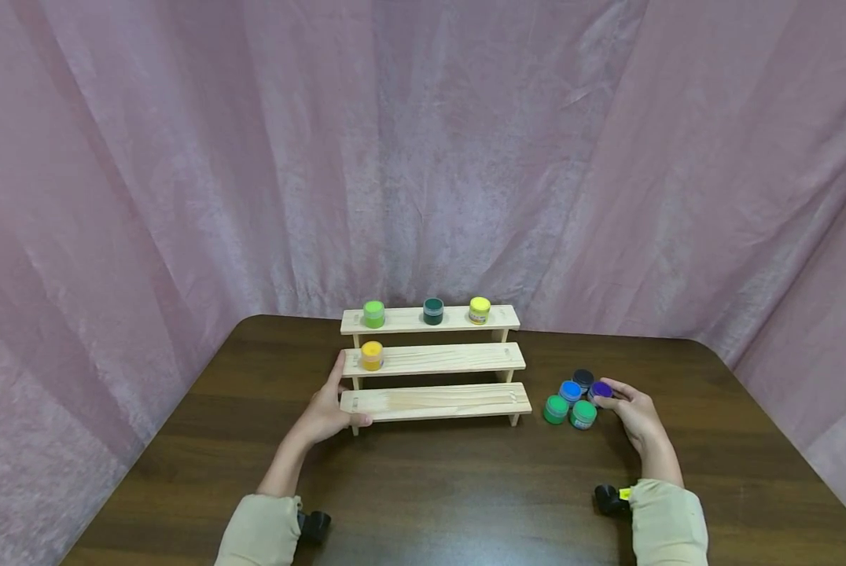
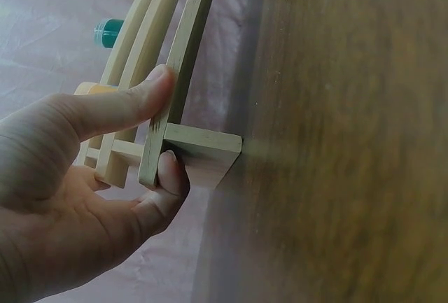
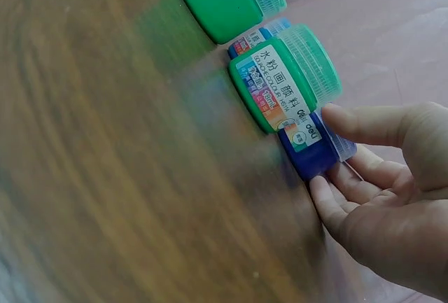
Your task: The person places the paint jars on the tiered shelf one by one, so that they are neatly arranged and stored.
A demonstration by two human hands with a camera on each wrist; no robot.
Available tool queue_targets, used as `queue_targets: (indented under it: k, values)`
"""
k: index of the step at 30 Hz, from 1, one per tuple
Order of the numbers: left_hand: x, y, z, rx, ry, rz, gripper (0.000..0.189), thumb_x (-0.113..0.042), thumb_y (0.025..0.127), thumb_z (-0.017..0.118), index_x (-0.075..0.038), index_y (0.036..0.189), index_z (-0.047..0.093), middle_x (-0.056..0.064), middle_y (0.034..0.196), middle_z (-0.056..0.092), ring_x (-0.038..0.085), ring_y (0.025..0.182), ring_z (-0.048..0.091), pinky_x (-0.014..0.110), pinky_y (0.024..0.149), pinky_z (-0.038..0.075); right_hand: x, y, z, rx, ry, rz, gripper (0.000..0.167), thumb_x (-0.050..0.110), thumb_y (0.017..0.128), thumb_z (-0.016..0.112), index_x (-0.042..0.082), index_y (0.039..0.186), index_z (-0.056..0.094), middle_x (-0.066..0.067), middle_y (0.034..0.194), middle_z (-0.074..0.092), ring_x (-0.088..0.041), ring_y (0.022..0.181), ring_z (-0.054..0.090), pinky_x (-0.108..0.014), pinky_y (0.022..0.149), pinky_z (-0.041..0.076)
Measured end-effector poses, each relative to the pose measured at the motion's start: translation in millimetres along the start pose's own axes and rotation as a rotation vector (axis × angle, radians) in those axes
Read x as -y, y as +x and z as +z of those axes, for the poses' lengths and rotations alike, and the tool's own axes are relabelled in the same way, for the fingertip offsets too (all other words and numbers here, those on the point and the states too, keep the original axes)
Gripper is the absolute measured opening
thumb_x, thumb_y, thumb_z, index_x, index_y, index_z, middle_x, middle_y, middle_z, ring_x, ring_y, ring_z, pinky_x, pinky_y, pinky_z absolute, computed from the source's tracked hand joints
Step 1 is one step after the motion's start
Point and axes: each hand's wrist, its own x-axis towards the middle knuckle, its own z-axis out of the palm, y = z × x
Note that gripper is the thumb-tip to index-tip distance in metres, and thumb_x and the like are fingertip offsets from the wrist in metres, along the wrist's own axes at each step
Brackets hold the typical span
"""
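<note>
My left hand (image 1: 327,410) grips the left end of the lowest tier of a three-tier wooden rack (image 1: 437,402), thumb over the front edge and fingers underneath. On the top tier stand a light green paint jar (image 1: 374,314), a dark green jar (image 1: 433,311) and a yellow jar (image 1: 479,310). An orange-yellow jar (image 1: 372,356) sits at the left of the middle tier. To the right, my right hand (image 1: 635,417) pinches a purple gouache jar (image 3: 308,150) between thumb and fingers. That jar stands on the table within a tight cluster of jars.
Around the purple jar are two green jars (image 1: 555,409), a blue jar (image 1: 570,392) and a black jar (image 1: 583,380). The brown wooden table (image 1: 451,495) ends at a pink curtain (image 1: 465,157) behind the rack. Dark wrist cameras (image 1: 314,527) sit at both sleeves.
</note>
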Motion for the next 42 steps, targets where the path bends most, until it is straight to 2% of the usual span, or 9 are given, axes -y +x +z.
queue_targets:
  k: [5, 10, 12, 14, 23, 29, 33, 37, 42]
  values:
    - [1.0, 0.5, -1.0, -0.002, -0.002, 0.01, 0.127, -0.008, 0.069, 0.087, -0.014, 0.158, -0.003, 0.034, 0.123, 0.054, 0.035, 0.104, 0.057, 0.036, 0.079, 0.047, 1.1, 1.5, 0.2, -0.011, -0.034, -0.003, 0.069, 0.023, 0.093, 0.066, -0.004, 0.148, 0.034, 0.02, 0.1, 0.058, 0.013, 0.085, 0.047, -0.048, 0.116, 0.027]
    - [1.9, 0.4, -1.1, 0.007, -0.002, -0.004, 0.126, -0.01, 0.069, 0.087, -0.015, 0.158, -0.002, 0.033, 0.122, 0.054, 0.033, 0.102, 0.057, 0.035, 0.079, 0.046, 2.1, -0.9, 0.1, -0.079, 0.021, 0.028, 0.071, 0.023, 0.09, 0.07, -0.003, 0.147, 0.036, 0.019, 0.097, 0.056, 0.014, 0.082, 0.05, -0.019, 0.094, 0.045]
    - [1.8, 0.5, -0.7, 0.011, -0.009, 0.001, 0.126, -0.009, 0.069, 0.087, -0.015, 0.158, -0.002, 0.032, 0.12, 0.055, 0.032, 0.1, 0.057, 0.034, 0.077, 0.046, 2.6, -2.7, -0.2, -0.121, 0.078, 0.042, 0.069, 0.021, 0.089, 0.071, -0.003, 0.145, 0.038, 0.02, 0.094, 0.053, 0.015, 0.079, 0.051, -0.01, 0.081, 0.047]
    - [2.0, 0.7, -0.8, 0.011, -0.013, 0.007, 0.126, -0.009, 0.069, 0.087, -0.014, 0.158, -0.002, 0.032, 0.119, 0.056, 0.031, 0.099, 0.057, 0.032, 0.076, 0.045, 2.7, -3.6, -0.5, -0.152, 0.146, 0.046, 0.066, 0.018, 0.089, 0.071, -0.003, 0.143, 0.04, 0.02, 0.093, 0.052, 0.015, 0.079, 0.052, -0.007, 0.078, 0.047]
    - [2.2, 0.8, -1.8, 0.025, -0.023, 0.005, 0.126, -0.01, 0.07, 0.086, -0.015, 0.158, -0.004, 0.034, 0.122, 0.054, 0.033, 0.101, 0.057, 0.032, 0.075, 0.046, 5.5, -3.0, -0.1, -0.26, 0.323, 0.047, 0.038, 0.017, 0.091, 0.067, 0.012, 0.126, 0.053, 0.014, 0.107, 0.049, 0.014, 0.084, 0.055, -0.007, 0.079, 0.048]
    - [1.6, 0.3, -2.5, 0.026, -0.014, 0.005, 0.125, -0.01, 0.071, 0.086, -0.014, 0.158, -0.003, 0.035, 0.127, 0.051, 0.036, 0.109, 0.055, 0.037, 0.082, 0.046, 9.7, -3.9, 0.8, -0.31, 0.414, 0.037, 0.025, 0.014, 0.09, 0.069, 0.019, 0.113, 0.061, 0.015, 0.104, 0.051, 0.011, 0.085, 0.056, -0.008, 0.078, 0.048]
    - [1.4, -0.3, -3.0, 0.027, -0.016, 0.002, 0.125, -0.01, 0.071, 0.086, -0.014, 0.158, -0.004, 0.035, 0.129, 0.05, 0.036, 0.109, 0.054, 0.037, 0.083, 0.045, 13.8, -5.5, 1.6, -0.321, 0.466, 0.024, 0.024, 0.012, 0.089, 0.07, 0.018, 0.111, 0.061, 0.018, 0.098, 0.056, 0.01, 0.084, 0.057, -0.007, 0.078, 0.047]
    - [1.6, 0.0, -2.2, 0.026, -0.017, 0.001, 0.125, -0.01, 0.071, 0.086, -0.014, 0.158, -0.003, 0.034, 0.126, 0.051, 0.035, 0.106, 0.055, 0.036, 0.082, 0.045, 19.6, -7.0, 2.1, -0.325, 0.528, -0.005, 0.018, 0.009, 0.088, 0.07, 0.02, 0.101, 0.064, 0.02, 0.088, 0.062, 0.008, 0.083, 0.06, -0.008, 0.078, 0.048]
    - [1.6, 0.5, -1.9, 0.029, -0.021, 0.0, 0.125, -0.01, 0.071, 0.086, -0.015, 0.158, -0.003, 0.032, 0.123, 0.053, 0.033, 0.105, 0.056, 0.037, 0.084, 0.045, 27.8, -10.3, 3.5, -0.279, 0.568, -0.032, 0.012, 0.014, 0.091, 0.068, 0.025, 0.096, 0.066, 0.017, 0.098, 0.058, 0.007, 0.089, 0.059, -0.008, 0.08, 0.047]
